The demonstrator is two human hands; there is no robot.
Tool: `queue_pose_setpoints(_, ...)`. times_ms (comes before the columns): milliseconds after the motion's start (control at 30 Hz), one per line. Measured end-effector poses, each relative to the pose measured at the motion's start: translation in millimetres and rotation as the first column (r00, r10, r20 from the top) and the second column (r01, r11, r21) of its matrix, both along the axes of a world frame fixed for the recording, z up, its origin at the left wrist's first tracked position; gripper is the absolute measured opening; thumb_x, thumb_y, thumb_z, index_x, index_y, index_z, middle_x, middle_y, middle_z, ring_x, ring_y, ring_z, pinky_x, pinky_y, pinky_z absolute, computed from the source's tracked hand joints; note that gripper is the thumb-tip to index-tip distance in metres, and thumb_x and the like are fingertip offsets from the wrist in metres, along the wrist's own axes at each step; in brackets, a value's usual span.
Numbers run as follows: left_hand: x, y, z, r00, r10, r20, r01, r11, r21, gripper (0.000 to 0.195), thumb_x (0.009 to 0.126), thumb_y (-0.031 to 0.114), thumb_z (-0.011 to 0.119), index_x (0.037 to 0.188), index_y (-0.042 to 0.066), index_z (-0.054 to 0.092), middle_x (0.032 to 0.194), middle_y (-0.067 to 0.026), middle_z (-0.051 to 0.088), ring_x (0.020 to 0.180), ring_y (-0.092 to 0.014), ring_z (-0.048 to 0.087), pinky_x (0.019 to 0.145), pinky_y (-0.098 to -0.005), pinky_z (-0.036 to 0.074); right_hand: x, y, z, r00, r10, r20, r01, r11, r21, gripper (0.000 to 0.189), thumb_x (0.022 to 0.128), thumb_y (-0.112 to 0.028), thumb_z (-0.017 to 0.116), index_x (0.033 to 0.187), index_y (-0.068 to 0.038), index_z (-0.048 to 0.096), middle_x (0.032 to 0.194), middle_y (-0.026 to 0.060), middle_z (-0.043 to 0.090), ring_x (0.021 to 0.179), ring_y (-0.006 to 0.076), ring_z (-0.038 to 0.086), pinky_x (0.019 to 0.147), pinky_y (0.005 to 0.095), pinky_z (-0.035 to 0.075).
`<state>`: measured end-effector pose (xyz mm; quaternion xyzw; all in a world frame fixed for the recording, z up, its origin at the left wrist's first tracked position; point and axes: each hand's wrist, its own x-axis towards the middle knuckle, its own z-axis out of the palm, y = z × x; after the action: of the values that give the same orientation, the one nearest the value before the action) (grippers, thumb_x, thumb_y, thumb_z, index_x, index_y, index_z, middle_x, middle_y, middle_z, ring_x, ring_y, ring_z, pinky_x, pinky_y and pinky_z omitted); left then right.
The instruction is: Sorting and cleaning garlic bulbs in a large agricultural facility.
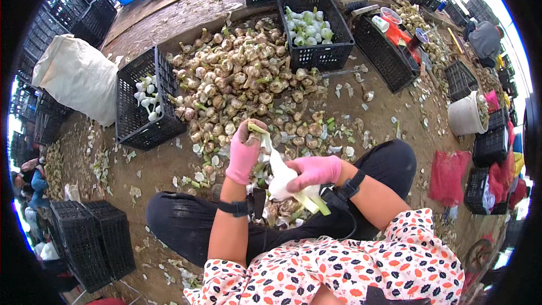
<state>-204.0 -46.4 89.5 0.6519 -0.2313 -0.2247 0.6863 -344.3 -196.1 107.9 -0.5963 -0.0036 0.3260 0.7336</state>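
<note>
My right hand (pixel 315 171), in a pink glove with soiled fingertips, grips a white garlic bulb (pixel 280 173) above my lap. Its cut pale-green stem (pixel 311 203) points down towards me. My left hand (pixel 245 152), gloved the same way, pinches a strip of garlic skin (pixel 266 137) that stretches up from the bulb. Just beyond my hands lies a large heap of unpeeled garlic bulbs (pixel 241 67). Loose skins and stem pieces (pixel 288 216) lie on the ground between my legs, partly hidden by my hands.
A black crate (pixel 148 133) with some white bulbs stands left of the heap. Another crate (pixel 324 57) with peeled garlic stands behind it. At right are a long crate (pixel 381 59) with cups on it and a white bucket (pixel 465 114). A person (pixel 485 40) sits far right.
</note>
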Motion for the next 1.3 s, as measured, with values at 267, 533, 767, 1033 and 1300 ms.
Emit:
queue_pose_setpoints(267, -5.5, 19.2, -42.5, 0.903, -0.417, 0.103, 0.059, 0.357, 0.932, 0.067, 0.078, 0.035, 0.068, 0.140, 0.027, 0.043, 0.146, -0.0185, 0.033, 0.130, -0.037, 0.042, 0.106, -0.0423, 0.037, 3.2, -7.2, 1.6, 0.850, -0.524, -0.048, 0.526, 0.850, 0.024, 0.055, 0.087, -0.039, 0.067, 0.123, 0.000, 0.052, 0.106, 0.0056, 0.062, 0.094, 0.0121, 0.058, 0.083, 0.0273, 0.048)
queue_pose_setpoints(533, -34.9, -5.6, 20.1, 0.809, -0.107, 0.579, 0.048, 0.992, 0.115, 0.036, 0.073, -0.001, 0.073, 0.107, 0.007, 0.064, 0.110, -0.0127, 0.056, 0.100, -0.028, 0.058, 0.084, -0.0345, 0.049, 9.8, -17.8, -44.7, 0.677, -0.613, 0.408, 0.736, 0.570, -0.366, 0.059, 0.091, -0.041, 0.062, 0.130, 0.000, 0.046, 0.097, 0.0127, 0.061, 0.090, 0.0179, 0.060, 0.077, 0.0307, 0.049)
queue_pose_setpoints(767, -36.0, -3.5, 25.3, 0.775, 0.009, 0.632, -0.077, 0.994, 0.080, 0.024, 0.078, -0.003, 0.069, 0.100, 0.006, 0.066, 0.097, -0.0101, 0.066, 0.088, -0.027, 0.064, 0.079, -0.0331, 0.052, 13.4, -14.8, -29.2, 0.575, -0.629, 0.523, 0.815, 0.496, -0.299, 0.038, 0.102, -0.030, 0.041, 0.130, -0.007, 0.052, 0.084, 0.0165, 0.065, 0.073, 0.0285, 0.064, 0.067, 0.0379, 0.051)
queue_pose_setpoints(1033, -8.7, 13.2, 22.2, 0.734, 0.048, -0.677, -0.367, 0.867, -0.337, 0.020, 0.091, 0.011, 0.062, 0.110, 0.003, 0.060, 0.095, -0.0065, 0.065, 0.085, -0.018, 0.064, 0.085, -0.0375, 0.055, 10.4, -62.4, 19.5, 0.202, -0.963, -0.178, 0.887, 0.103, 0.450, 0.038, 0.100, -0.031, 0.039, 0.104, 0.002, 0.055, 0.083, 0.0167, 0.066, 0.069, 0.0265, 0.066, 0.065, 0.0374, 0.057)
queue_pose_setpoints(1300, -16.6, 15.0, 12.7, 0.262, -0.525, -0.810, -0.266, 0.768, -0.583, 0.035, 0.095, 0.027, 0.056, 0.122, 0.004, 0.051, 0.110, -0.0123, 0.059, 0.099, -0.028, 0.059, 0.102, -0.0510, 0.042, 15.7, -53.1, -5.2, 0.100, -0.989, -0.110, 0.970, 0.072, 0.231, 0.030, 0.095, -0.026, 0.056, 0.106, 0.001, 0.057, 0.087, 0.0140, 0.067, 0.069, 0.0235, 0.067, 0.059, 0.0337, 0.056)
